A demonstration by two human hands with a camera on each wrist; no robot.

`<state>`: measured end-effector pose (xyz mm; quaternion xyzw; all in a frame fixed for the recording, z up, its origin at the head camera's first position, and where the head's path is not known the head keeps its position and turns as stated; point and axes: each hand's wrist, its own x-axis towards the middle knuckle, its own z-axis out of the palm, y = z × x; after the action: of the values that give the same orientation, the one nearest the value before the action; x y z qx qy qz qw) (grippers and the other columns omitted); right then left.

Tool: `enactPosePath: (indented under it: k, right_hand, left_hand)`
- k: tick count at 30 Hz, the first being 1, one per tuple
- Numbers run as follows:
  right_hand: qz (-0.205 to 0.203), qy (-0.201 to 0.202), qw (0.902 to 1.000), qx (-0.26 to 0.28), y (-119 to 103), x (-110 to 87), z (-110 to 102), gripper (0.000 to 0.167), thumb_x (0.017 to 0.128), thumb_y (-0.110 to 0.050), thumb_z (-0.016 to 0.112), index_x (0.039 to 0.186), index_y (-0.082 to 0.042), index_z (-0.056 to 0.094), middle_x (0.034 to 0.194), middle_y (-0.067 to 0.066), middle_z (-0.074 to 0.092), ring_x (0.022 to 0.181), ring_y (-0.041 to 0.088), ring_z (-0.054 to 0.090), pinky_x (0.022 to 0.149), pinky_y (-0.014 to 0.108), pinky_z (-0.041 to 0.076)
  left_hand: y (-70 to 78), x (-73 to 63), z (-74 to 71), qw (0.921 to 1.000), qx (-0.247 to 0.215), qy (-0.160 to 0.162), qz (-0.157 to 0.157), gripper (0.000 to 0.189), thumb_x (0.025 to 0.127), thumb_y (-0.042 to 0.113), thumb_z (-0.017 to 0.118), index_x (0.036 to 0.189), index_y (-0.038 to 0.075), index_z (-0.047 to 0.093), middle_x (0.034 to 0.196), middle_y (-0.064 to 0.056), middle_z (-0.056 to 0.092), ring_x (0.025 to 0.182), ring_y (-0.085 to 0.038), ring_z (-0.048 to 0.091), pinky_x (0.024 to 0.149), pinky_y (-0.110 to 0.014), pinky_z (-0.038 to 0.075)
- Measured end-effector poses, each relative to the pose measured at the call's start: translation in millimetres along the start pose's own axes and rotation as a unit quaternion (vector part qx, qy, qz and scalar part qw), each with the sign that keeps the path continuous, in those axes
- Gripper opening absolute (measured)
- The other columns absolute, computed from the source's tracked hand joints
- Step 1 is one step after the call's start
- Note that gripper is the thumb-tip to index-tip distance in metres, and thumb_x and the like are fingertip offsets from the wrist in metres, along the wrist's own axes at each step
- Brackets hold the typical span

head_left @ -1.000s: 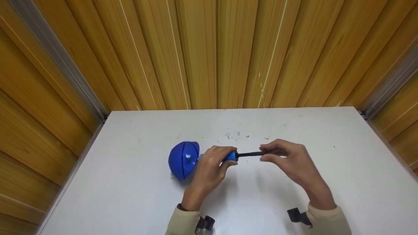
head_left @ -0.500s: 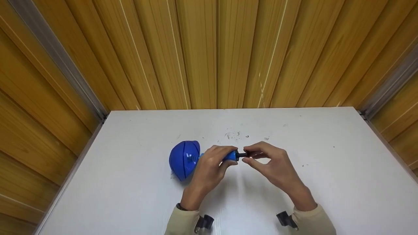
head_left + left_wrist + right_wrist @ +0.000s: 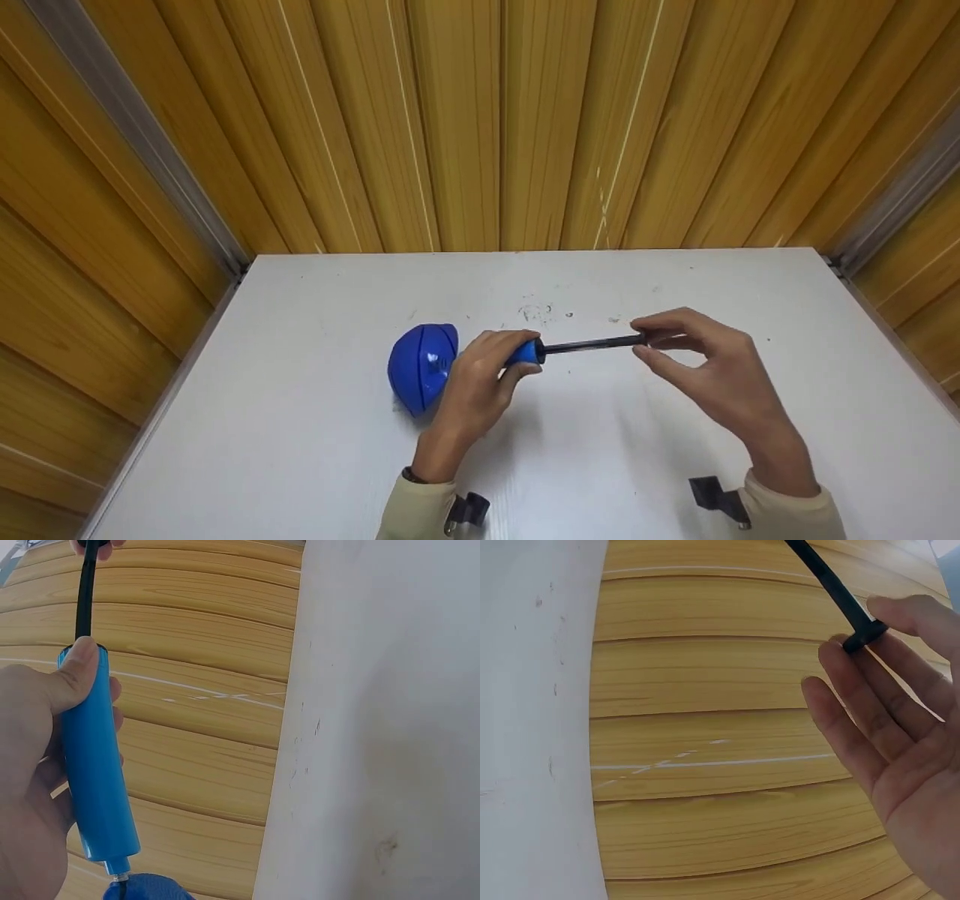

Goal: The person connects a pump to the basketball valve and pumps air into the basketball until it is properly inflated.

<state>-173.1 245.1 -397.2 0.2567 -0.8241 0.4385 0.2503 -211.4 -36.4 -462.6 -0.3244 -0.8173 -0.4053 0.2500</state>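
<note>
A blue hand pump (image 3: 101,765) is gripped around its barrel by my left hand (image 3: 472,382). Its black rod (image 3: 592,345) stands pulled well out to the right. At the rod's end, the thumb and fingertips of my right hand (image 3: 720,367) pinch the small black disc-shaped handle (image 3: 866,636). The pump's other end, with a short metal needle (image 3: 118,877), meets a blue ball (image 3: 421,367) with black seams. This ball is slack and dented, and lies just left of my left hand, which partly covers the barrel in the head view.
Under everything is a white table (image 3: 322,450) with dark scuffs near its middle. Wood-patterned panels (image 3: 465,127) rise behind its back edge and at both sides. Small black mounts (image 3: 469,510) sit at both wrists.
Half a second ago my right hand had pushed the rod most of the way in. It has since drawn the rod out to the right, farther than before. The left hand and ball barely moved.
</note>
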Motion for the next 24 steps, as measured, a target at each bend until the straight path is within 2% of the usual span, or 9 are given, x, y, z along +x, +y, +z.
enactPosePath:
  k: [3, 8, 12, 15, 21, 24]
  right_hand:
    - [0.002, -0.004, 0.9998, 0.019, -0.8, 1.1, 4.3, 0.041, 0.081, 0.016, 0.085, 0.115, -0.006, 0.077, 0.111, 0.003, 0.077, 0.096, 0.011, 0.073, 0.084, 0.021, 0.059]
    - [0.007, -0.001, 0.9973, 0.073, 0.9, 4.4, 25.0, 0.036, 0.081, 0.017, 0.083, 0.112, -0.001, 0.078, 0.109, 0.006, 0.077, 0.097, 0.014, 0.074, 0.085, 0.025, 0.060]
    - [0.007, -0.005, 0.9921, 0.125, 5.8, 4.5, 46.7, 0.035, 0.082, 0.018, 0.081, 0.112, 0.000, 0.077, 0.106, 0.010, 0.075, 0.097, 0.016, 0.073, 0.086, 0.027, 0.061]
    - [0.007, -0.015, 0.9897, 0.142, 7.9, 3.8, 63.1, 0.032, 0.085, 0.014, 0.080, 0.112, -0.001, 0.077, 0.106, 0.011, 0.074, 0.098, 0.018, 0.073, 0.086, 0.029, 0.061]
    - [0.026, -0.013, 0.9911, 0.130, 5.7, 1.0, 78.4, 0.031, 0.087, 0.009, 0.082, 0.115, -0.004, 0.076, 0.109, 0.004, 0.073, 0.099, 0.019, 0.074, 0.086, 0.029, 0.061]
    - [0.010, -0.015, 0.9923, 0.122, 3.4, 1.1, 76.5, 0.033, 0.087, 0.008, 0.083, 0.117, -0.005, 0.076, 0.109, 0.004, 0.073, 0.096, 0.020, 0.074, 0.085, 0.029, 0.061]
  left_hand:
    - [0.0, 0.3, 0.1, 1.0000, 0.000, 0.008, -0.002, 0.035, 0.095, 0.014, 0.079, 0.129, 0.006, 0.073, 0.121, -0.003, 0.076, 0.112, -0.018, 0.069, 0.100, -0.030, 0.056]
    - [2.9, 1.8, 2.7, 0.9994, 0.004, 0.034, 0.008, 0.032, 0.095, 0.013, 0.079, 0.126, 0.005, 0.073, 0.119, -0.003, 0.076, 0.111, -0.020, 0.070, 0.098, -0.035, 0.057]
    - [6.3, 3.2, 7.9, 0.9991, 0.009, 0.033, 0.023, 0.030, 0.097, 0.014, 0.077, 0.124, 0.003, 0.073, 0.118, -0.003, 0.077, 0.110, -0.021, 0.070, 0.096, -0.036, 0.057]
    - [8.2, 3.0, 11.2, 0.9991, 0.011, 0.030, 0.028, 0.030, 0.097, 0.014, 0.077, 0.124, 0.003, 0.073, 0.118, -0.005, 0.077, 0.109, -0.022, 0.070, 0.097, -0.036, 0.057]
    - [8.3, 1.8, 10.2, 0.9995, 0.006, 0.023, 0.023, 0.033, 0.095, 0.014, 0.078, 0.126, 0.003, 0.073, 0.120, -0.005, 0.077, 0.111, -0.021, 0.070, 0.098, -0.034, 0.057]
    - [8.8, 1.1, 6.6, 0.9997, 0.000, 0.020, 0.017, 0.034, 0.094, 0.014, 0.079, 0.127, 0.005, 0.074, 0.121, -0.004, 0.076, 0.112, -0.021, 0.069, 0.099, -0.033, 0.056]
